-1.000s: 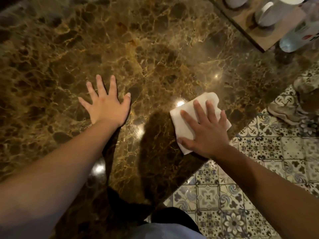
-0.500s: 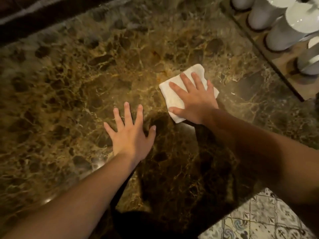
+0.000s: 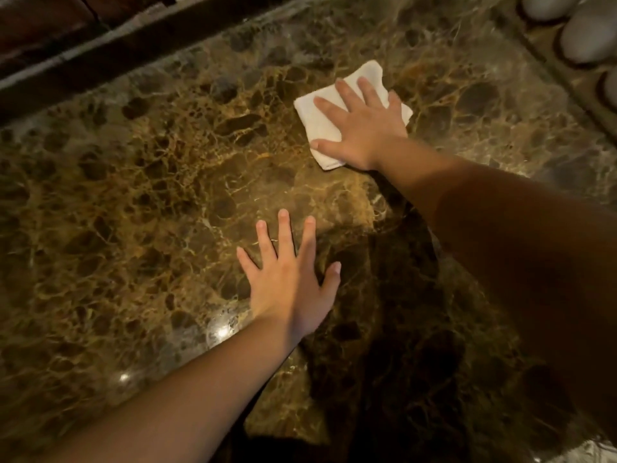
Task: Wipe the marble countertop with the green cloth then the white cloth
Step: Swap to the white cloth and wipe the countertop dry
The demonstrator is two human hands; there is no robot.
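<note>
The brown veined marble countertop (image 3: 150,202) fills most of the view. A folded white cloth (image 3: 315,110) lies flat on it towards the far right. My right hand (image 3: 362,123) presses down on the cloth with its fingers spread, covering most of it. Nearer to me, my left hand (image 3: 290,282) rests flat on the bare marble, fingers apart, holding nothing. No green cloth is in view.
A wooden tray (image 3: 547,85) with white cups (image 3: 586,36) stands at the far right corner. A dark ledge (image 3: 100,48) runs along the countertop's far edge. A bit of patterned floor tile (image 3: 604,454) shows at the bottom right.
My right hand has slid the white cloth away from the near edge towards the far side of the countertop. My left hand stays flat on the marble; the view has tilted forward.
</note>
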